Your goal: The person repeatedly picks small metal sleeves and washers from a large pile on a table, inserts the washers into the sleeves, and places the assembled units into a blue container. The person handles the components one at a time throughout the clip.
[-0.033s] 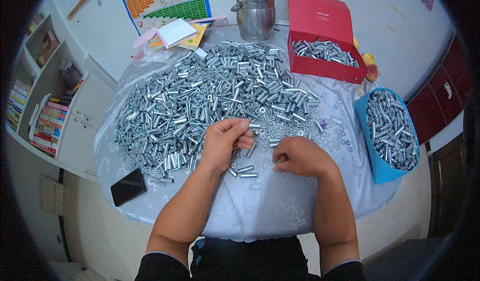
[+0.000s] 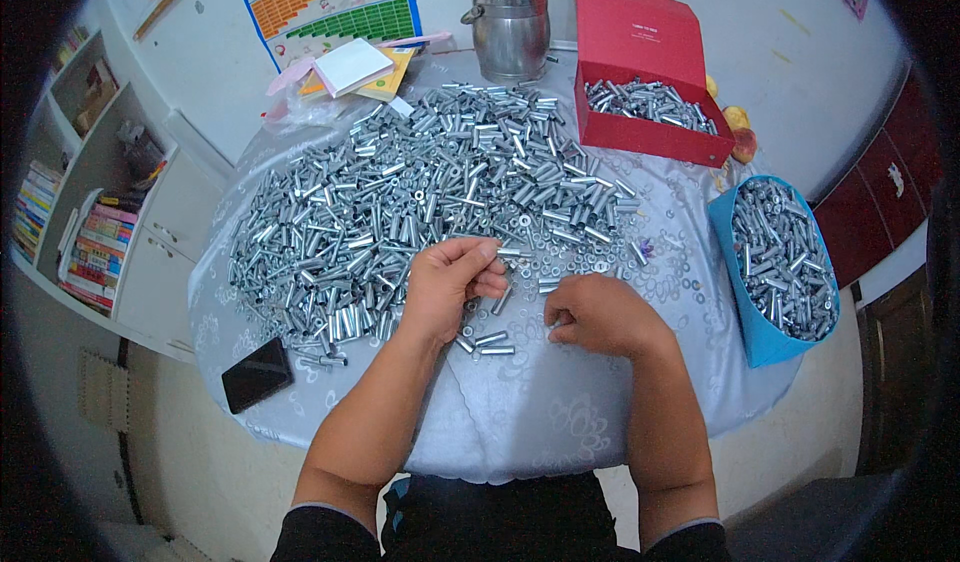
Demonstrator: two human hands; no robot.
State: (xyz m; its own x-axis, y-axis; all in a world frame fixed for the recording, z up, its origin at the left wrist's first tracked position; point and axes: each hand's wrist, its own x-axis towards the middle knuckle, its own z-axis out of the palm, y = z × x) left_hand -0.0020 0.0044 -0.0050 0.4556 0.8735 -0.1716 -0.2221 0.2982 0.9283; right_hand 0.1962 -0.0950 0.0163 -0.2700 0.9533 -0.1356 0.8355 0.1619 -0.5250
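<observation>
My left hand (image 2: 452,280) is closed at the near edge of a broad heap of silver metal tubes and bolts (image 2: 400,212), thumb and index finger pinched together. A short metal tube (image 2: 514,253) shows right at those fingertips; whether it is gripped or lies behind them is unclear. To its right, my right hand (image 2: 600,314) is curled with the back of the hand up, its fingertips low over the cloth; whatever they hold is hidden. Several loose metal tubes (image 2: 495,350) lie between the hands, and small washers and nuts (image 2: 600,265) are scattered just beyond.
A blue bin (image 2: 735,272) full of metal pieces stands at the right. Behind it sits an open red box (image 2: 655,140), part filled. A steel pot (image 2: 511,37) and notebooks (image 2: 352,66) are at the back. A black phone (image 2: 256,375) lies left on the pale tablecloth (image 2: 500,432).
</observation>
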